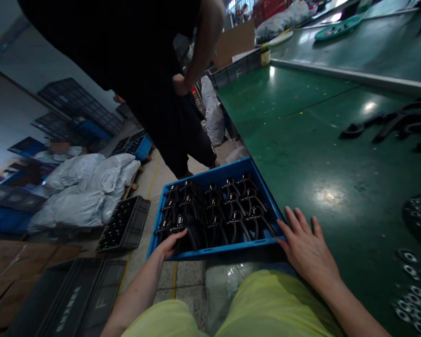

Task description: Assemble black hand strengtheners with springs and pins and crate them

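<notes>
A blue plastic crate (210, 250) in front of my lap holds rows of black V-shaped parts (235, 220) with springs, which look like hand-grip exercisers. My left hand (169, 244) grips the near left rim, thumb over the inside beside the parts; its other fingers are mostly hidden. At the crate's near right corner my right hand (303, 243) lies with fingers spread, its thumb side touching the rim and its fingertips on the edge of the green table (301, 173).
Curved black handles (389, 122) and metal rings (416, 304) lie on the table. A person in dark clothes (143, 70) stands just beyond the crate. Left on the floor are a grey crate of black parts (124, 224), white sacks (84, 187) and dark bins (66, 299).
</notes>
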The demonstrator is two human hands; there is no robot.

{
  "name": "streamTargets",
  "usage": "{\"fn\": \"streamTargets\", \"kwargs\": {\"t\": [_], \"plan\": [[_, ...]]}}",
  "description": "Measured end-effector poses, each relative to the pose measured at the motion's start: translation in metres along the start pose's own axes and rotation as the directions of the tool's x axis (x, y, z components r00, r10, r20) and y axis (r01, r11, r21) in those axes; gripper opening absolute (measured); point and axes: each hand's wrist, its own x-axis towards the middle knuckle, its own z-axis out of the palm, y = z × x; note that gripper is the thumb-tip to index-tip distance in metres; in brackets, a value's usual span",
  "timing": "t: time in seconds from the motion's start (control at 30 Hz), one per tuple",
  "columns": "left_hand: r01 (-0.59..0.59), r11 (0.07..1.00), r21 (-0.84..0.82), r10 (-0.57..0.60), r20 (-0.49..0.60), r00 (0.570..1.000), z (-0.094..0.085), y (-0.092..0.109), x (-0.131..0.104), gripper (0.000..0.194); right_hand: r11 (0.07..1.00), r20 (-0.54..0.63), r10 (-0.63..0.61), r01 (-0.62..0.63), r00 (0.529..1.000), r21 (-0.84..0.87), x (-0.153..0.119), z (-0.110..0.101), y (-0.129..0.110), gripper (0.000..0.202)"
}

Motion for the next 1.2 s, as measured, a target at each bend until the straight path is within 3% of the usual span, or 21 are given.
{"fn": "streamTargets", "kwargs": {"t": [0.2,0.33,0.43,0.57,0.67,0.77,0.83,0.9,0.93,1.0,1.1,1.2], "plan": [[0.056,0.989,0.134,-0.066,0.064,0.996,-0.01,0.012,0.004,0.041,1.0,0.004,0.004,-0.004,1.0,-0.006,0.0,-0.001,0.0,0.04],[0.048,0.965,0.259,-0.067,0.063,0.996,-0.012,0.01,0.015,0.048,1.0,0.011,0.004,-0.004,1.0,-0.009,0.0,-0.001,0.0,0.039],[0.029,0.921,0.388,-0.036,0.009,0.999,-0.011,0.003,0.02,0.052,1.0,0.009,0.014,-0.014,1.0,-0.005,0.001,-0.004,-0.001,0.039],[0.01,0.802,0.597,0.095,-0.143,0.985,-0.008,0.007,0.013,0.052,0.999,0.024,0.043,-0.043,0.999,0.003,0.003,-0.01,-0.003,0.037],[0.09,0.669,0.738,0.187,-0.284,0.94,-0.004,0.032,0.006,0.06,0.999,0.039,0.048,-0.048,0.998,0.003,0.004,-0.013,-0.005,0.036],[0.147,0.535,0.832,0.356,-0.38,0.854,0.008,0.06,0.007,0.067,0.999,0.047,0.046,-0.047,0.998,0.004,0.005,-0.013,-0.005,0.036],[0.121,0.46,0.879,0.502,-0.371,0.781,0.023,0.064,0.016,0.068,0.999,0.047,0.042,-0.043,0.998,0.004,0.004,-0.013,-0.004,0.035],[0.087,0.353,0.932,0.639,-0.308,0.705,0.039,0.053,0.03,0.066,0.999,0.039,0.043,-0.044,0.998,0.004,0.004,-0.013,-0.003,0.036],[0.093,0.239,0.967,0.724,-0.241,0.647,0.047,0.044,0.038,0.066,0.999,0.037,0.043,-0.044,0.998,0.005,0.003,-0.012,-0.003,0.036],[0.117,0.138,0.984,0.761,-0.181,0.624,0.057,0.028,0.051,0.074,0.999,0.034,0.048,-0.049,0.998,0.008,0.003,-0.011,-0.003,0.035],[0.168,0.073,0.983,0.725,-0.168,0.668,0.061,0.02,0.06,0.083,0.998,0.03,0.06,-0.061,0.998,0.011,0.003,-0.009,-0.004,0.035],[0.177,0.006,0.984,0.773,-0.117,0.624,0.061,0.026,0.059,0.079,0.998,0.026,0.06,-0.06,0.998,0.019,0.002,-0.008,-0.004,0.034]]}}
